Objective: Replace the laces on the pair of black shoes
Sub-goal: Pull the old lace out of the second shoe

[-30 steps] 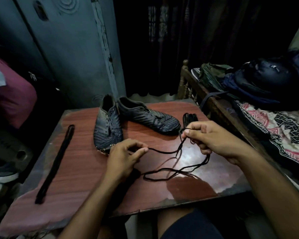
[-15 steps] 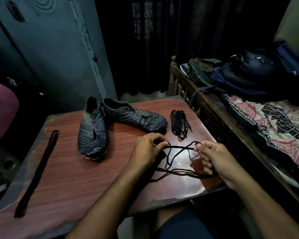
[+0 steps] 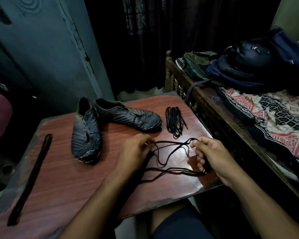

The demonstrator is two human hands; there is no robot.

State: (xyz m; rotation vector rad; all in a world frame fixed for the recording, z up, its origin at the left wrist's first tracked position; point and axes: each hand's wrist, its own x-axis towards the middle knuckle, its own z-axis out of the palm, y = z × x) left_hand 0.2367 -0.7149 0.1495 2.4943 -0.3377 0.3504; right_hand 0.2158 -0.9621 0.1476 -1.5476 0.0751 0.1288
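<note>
The left hand (image 3: 134, 152) is hovering over the near right part of the table (image 3: 62, 183), its fingers curled and pinching one stretch of a loose black lace (image 3: 169, 157) at the fingertips. The right hand (image 3: 212, 156) is sitting just inside the table's right edge, thumb and forefinger pinching a loop of the same lace while the lower fingers are curling round more of its strands. Between the two hands the lace is sagging in several loops, and its lower strands are trailing across the wood toward the near edge, under the left forearm.

Beyond the hands, a bundled black lace (image 3: 174, 121) is lying near the far right corner. Just left of it the right-hand football boot (image 3: 128, 114) is resting on its side, toe pointing to the right edge, with empty eyelets showing. Its heel is touching the other boot (image 3: 85, 131), which is standing with its scuffed toe toward the near edge. A long dark strap (image 3: 31, 176) is stretching along the left edge.

Right of the table, a wooden bed frame (image 3: 205, 104) is carrying a patterned sheet (image 3: 273, 114) and a dark backpack (image 3: 248, 62).
</note>
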